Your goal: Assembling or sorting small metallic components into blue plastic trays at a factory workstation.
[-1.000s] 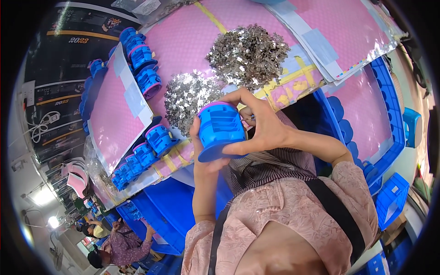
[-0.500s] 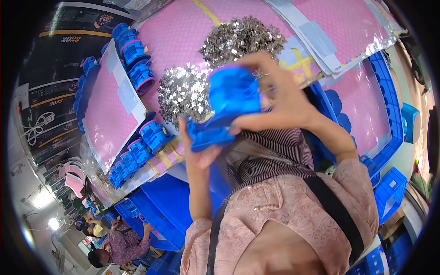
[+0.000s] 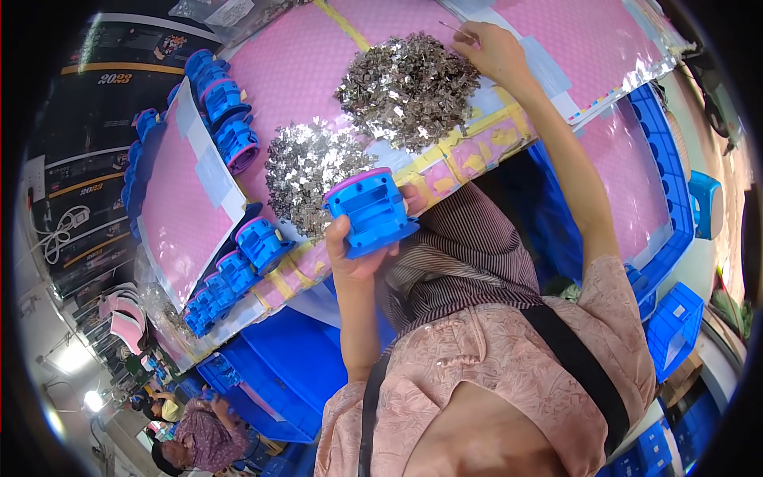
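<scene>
My left hand (image 3: 354, 258) grips a blue plastic housing with a pink rim (image 3: 369, 211), holding it up over the near edge of the table. Just behind it lies a shiny heap of small metal clips (image 3: 306, 171). My right hand (image 3: 497, 52) is stretched out to the far side of a second, darker heap of metal clips (image 3: 409, 87). Its fingertips pinch one thin metal clip (image 3: 449, 28) at the heap's edge.
The pink mat on the table (image 3: 294, 71) is taped down with yellow strips. More blue housings stand in rows at the left (image 3: 258, 242) and far left (image 3: 222, 103). Blue crates (image 3: 671, 326) sit at the right and under the table. Another person (image 3: 195, 429) works at the lower left.
Both hands were on the blue housing in front of my chest. My right hand has let go and reached out to the far clip heap; my left hand still holds the housing.
</scene>
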`<control>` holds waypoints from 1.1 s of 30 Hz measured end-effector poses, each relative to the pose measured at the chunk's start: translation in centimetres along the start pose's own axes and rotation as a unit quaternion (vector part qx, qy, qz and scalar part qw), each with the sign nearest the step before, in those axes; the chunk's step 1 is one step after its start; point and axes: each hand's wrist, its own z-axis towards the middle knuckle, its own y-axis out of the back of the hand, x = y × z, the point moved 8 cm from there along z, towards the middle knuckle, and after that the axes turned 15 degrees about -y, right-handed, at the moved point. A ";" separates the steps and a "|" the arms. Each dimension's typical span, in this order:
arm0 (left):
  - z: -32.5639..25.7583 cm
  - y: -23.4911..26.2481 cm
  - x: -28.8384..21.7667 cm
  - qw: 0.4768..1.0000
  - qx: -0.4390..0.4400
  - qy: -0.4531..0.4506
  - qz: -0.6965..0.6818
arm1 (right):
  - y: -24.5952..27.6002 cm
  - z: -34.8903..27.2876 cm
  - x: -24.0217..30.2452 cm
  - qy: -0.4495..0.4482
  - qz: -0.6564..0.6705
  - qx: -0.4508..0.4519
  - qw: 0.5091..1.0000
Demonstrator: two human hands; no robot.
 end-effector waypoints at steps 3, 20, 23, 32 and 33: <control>0.8 -1.0 -0.5 0.991 -0.041 -0.019 0.129 | -0.9 0.9 -1.1 0.005 0.016 0.057 0.998; 0.4 -1.0 -4.2 0.894 -0.176 -0.171 0.375 | -0.8 -16.8 10.9 -0.013 0.367 0.304 0.879; 0.0 -0.9 -4.6 0.900 -0.172 -0.161 0.366 | 0.7 -17.2 12.2 0.117 0.400 0.205 0.886; -1.0 -1.0 -5.3 0.892 -0.175 -0.181 0.375 | 0.4 -17.4 13.3 0.146 0.390 0.231 0.879; -1.1 -0.9 -5.3 0.887 -0.160 -0.174 0.396 | -0.2 -17.5 13.4 0.142 0.386 0.267 0.872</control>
